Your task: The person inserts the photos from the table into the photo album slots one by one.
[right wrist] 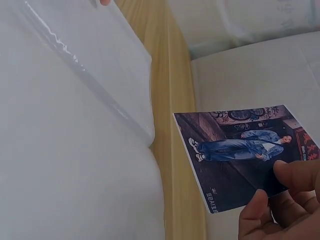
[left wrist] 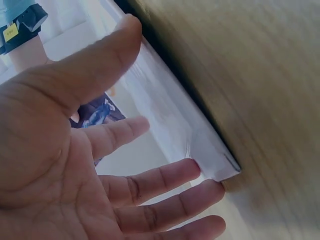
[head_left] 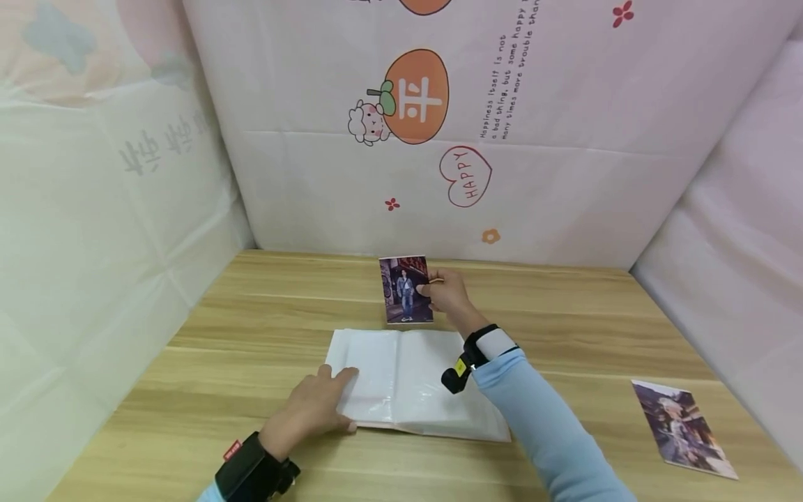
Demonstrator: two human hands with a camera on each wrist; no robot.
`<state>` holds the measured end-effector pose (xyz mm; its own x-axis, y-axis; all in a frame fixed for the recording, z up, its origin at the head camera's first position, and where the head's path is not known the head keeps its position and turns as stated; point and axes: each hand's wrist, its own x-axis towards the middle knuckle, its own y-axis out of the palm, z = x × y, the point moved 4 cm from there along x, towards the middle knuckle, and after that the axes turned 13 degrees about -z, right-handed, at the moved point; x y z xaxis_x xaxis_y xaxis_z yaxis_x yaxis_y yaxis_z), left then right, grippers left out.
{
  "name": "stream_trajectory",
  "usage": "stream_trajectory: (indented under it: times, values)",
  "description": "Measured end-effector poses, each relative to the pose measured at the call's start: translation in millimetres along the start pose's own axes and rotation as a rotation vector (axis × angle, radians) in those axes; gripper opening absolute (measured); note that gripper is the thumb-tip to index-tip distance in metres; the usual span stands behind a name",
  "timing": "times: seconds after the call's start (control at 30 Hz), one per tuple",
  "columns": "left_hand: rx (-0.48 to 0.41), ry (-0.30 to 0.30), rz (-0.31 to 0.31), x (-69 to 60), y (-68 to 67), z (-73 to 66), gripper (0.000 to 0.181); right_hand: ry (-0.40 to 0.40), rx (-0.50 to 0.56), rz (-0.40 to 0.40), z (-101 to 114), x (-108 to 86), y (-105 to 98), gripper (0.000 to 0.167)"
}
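Note:
An open album with blank white sleeve pages (head_left: 429, 390) lies on the wooden table. The left hand (head_left: 314, 404) rests at the album's left edge, fingers spread and fairly straight; in the left wrist view the hand (left wrist: 115, 150) is beside the album's edge (left wrist: 175, 110). Beyond the album's far edge, the right hand (head_left: 448, 291) pinches a photo (head_left: 401, 296) by its right side, thumb on the front. That photo (right wrist: 235, 160) shows a figure in denim clothes, and the right hand (right wrist: 290, 200) grips it near a corner.
A second photo (head_left: 684, 429) lies on the wooden table (head_left: 564, 328) at the far right. Patterned white cloth (head_left: 314, 188) hangs behind the table, with more cloth on both sides.

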<state>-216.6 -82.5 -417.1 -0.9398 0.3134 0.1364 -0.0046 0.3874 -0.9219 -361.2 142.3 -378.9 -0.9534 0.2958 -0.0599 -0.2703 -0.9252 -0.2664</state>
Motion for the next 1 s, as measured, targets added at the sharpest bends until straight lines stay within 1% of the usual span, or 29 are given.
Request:
stream_trajectory:
  times: [0.1,0.2,0.43,0.6,0.83,1.0]
  values:
    - [0.012,-0.008,0.029,-0.3,1.2,-0.5,0.091,-0.004,0.008,0.018,1,-0.1,7,0.015]
    - [0.033,-0.007,0.044,-0.9,1.2,-2.7,0.094,-0.006,0.018,0.025,-1,0.5,13,0.014]
    - [0.071,0.031,-0.019,0.3,0.0,-5.1,0.079,-0.006,0.024,0.025,-11,0.3,21,0.015]
    - [0.065,0.036,-0.021,0.7,1.0,-3.7,0.075,0.012,0.055,0.028,-17,0.3,23,0.017]
    - [0.065,0.040,-0.020,1.4,1.8,-4.7,0.067,0.093,0.111,0.041,-28,3.7,29,0.019]
    - [0.084,0.053,-0.039,2.1,1.5,-4.7,0.067,0.091,0.160,0.055,-28,3.0,36,0.019]
